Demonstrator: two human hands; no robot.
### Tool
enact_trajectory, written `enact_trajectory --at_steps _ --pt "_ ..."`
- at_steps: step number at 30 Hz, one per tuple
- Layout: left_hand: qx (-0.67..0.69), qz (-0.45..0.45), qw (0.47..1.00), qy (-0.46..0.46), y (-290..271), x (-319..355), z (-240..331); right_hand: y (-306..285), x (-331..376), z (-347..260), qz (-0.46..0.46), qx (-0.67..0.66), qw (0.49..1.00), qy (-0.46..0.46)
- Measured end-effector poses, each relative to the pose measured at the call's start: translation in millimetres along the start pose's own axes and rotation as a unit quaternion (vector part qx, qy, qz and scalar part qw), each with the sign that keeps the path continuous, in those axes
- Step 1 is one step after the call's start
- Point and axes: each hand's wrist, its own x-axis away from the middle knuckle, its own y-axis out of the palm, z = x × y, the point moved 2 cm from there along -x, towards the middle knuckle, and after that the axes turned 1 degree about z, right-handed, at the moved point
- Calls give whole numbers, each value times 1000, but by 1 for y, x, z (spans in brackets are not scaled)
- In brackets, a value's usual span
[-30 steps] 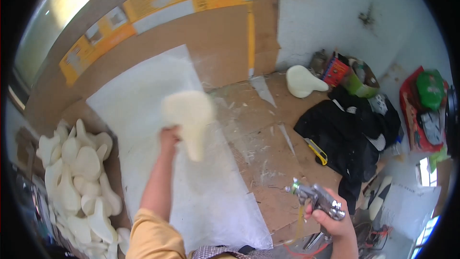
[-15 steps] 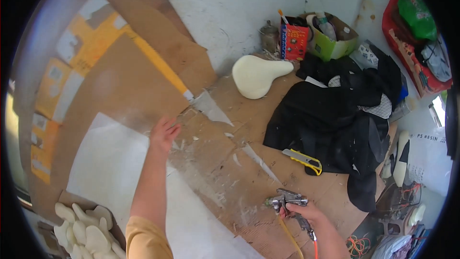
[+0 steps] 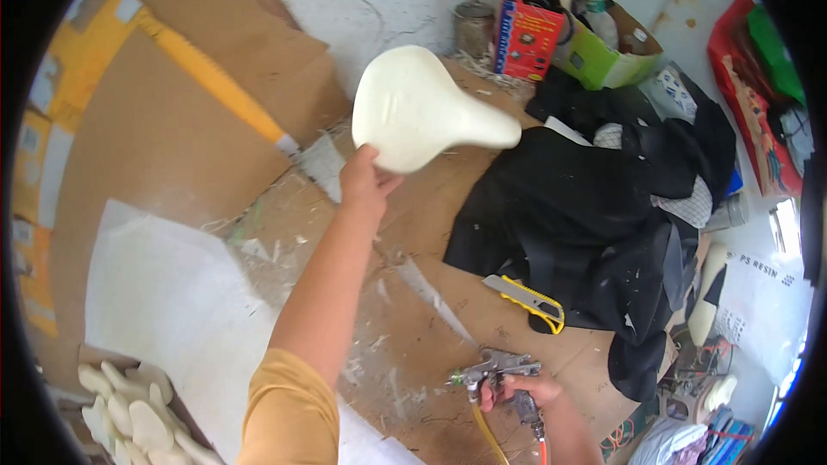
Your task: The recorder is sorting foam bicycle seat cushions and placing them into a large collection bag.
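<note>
A cream foam bicycle saddle (image 3: 409, 108) is raised off the cardboard, its narrow nose pointing right. My left hand (image 3: 366, 184) grips its wide rear edge, the thumb on the upper face and the other fingers below. At the lower right my right hand (image 3: 527, 388) is wrapped round a metal spray gun (image 3: 495, 368). A yellow hose and an orange hose run down from the gun, whose nozzle faces left. Just above it lies a yellow utility knife (image 3: 527, 301), at the edge of black fabric (image 3: 551, 207).
Cardboard (image 3: 413, 310) spotted with scraps covers the work surface. White sheeting (image 3: 164, 284) lies at left, with several foam saddles (image 3: 142, 413) heaped beneath. At the back stand a metal can (image 3: 475, 26), a red box (image 3: 527, 39) and a green box (image 3: 603, 60) of items.
My left hand has reached forward and right, taken hold of the saddle and raised it. My right hand still holds the spray gun. The view has shifted a little.
</note>
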Motion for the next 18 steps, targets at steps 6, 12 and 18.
enact_trajectory --at_steps 6,12,18 --pt "-90 133 983 92 -198 160 93 7 0 6 10 49 999 -3" --pt "-109 272 950 103 -331 329 93 109 42 11 17 275 957 -92" --pt "-76 285 944 146 -397 432 77 265 121 38 -107 381 892 -219"
